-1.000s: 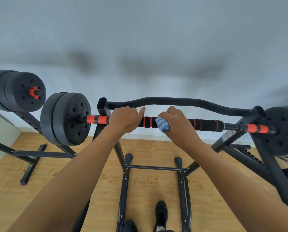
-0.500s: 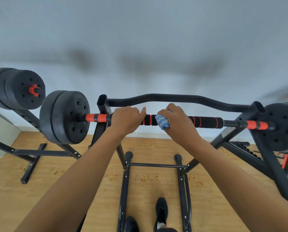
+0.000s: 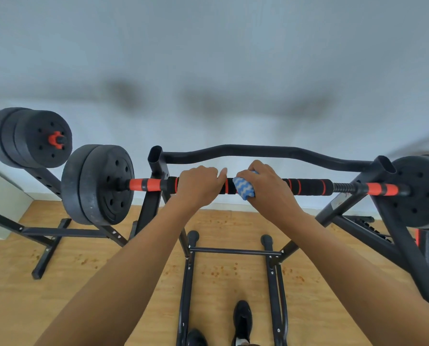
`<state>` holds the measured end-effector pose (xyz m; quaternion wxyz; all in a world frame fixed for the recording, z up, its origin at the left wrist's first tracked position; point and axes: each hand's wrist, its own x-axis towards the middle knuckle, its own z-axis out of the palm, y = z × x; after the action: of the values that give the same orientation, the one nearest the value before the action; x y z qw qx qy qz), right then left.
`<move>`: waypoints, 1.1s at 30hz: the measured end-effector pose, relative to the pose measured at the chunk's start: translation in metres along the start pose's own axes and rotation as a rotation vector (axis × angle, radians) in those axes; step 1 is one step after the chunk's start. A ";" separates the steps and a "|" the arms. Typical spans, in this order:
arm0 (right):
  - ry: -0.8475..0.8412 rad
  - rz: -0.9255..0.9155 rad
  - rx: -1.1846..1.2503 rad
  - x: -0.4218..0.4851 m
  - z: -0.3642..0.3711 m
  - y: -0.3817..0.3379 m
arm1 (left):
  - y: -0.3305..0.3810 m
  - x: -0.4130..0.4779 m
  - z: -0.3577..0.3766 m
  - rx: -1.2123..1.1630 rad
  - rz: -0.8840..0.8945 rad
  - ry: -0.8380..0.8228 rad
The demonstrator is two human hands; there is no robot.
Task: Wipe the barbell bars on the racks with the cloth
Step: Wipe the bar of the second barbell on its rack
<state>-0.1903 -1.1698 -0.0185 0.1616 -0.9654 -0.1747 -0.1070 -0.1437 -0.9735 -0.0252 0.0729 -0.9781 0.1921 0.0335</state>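
Head view: barbell bar (image 3: 308, 187) sits horizontally across the rack (image 3: 156, 161), black foam grip with orange bands. Left hand (image 3: 198, 187) wraps the bar near the left upright, fingers curled over it. Right hand (image 3: 266, 188) just beside it, fingers clamping a blue-and-white cloth (image 3: 243, 187) against the bar. Black plates (image 3: 98, 184) on the left end; second loaded bar's plates (image 3: 33, 138) further left. Wood floor (image 3: 83, 270) below.

A home gym: loaded barbells (image 3: 305, 187) on black racks (image 3: 156, 168), wooden floor (image 3: 88, 268).
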 end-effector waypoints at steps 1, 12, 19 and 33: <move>0.014 0.000 -0.006 -0.001 0.001 -0.001 | 0.003 -0.004 0.001 0.048 0.008 -0.001; 0.005 0.022 0.125 -0.030 -0.010 0.014 | -0.002 0.008 -0.005 -0.046 -0.030 0.044; -0.110 0.381 0.697 0.000 -0.081 0.029 | 0.033 -0.014 -0.003 -0.700 -0.112 0.323; -0.238 0.798 1.512 -0.018 -0.073 0.058 | 0.128 -0.041 -0.053 -1.372 -0.158 0.453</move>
<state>-0.1955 -1.2523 0.0279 0.7668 -0.5927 0.1374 0.2044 -0.2281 -1.0838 0.0139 -0.5963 -0.7975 0.0669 -0.0624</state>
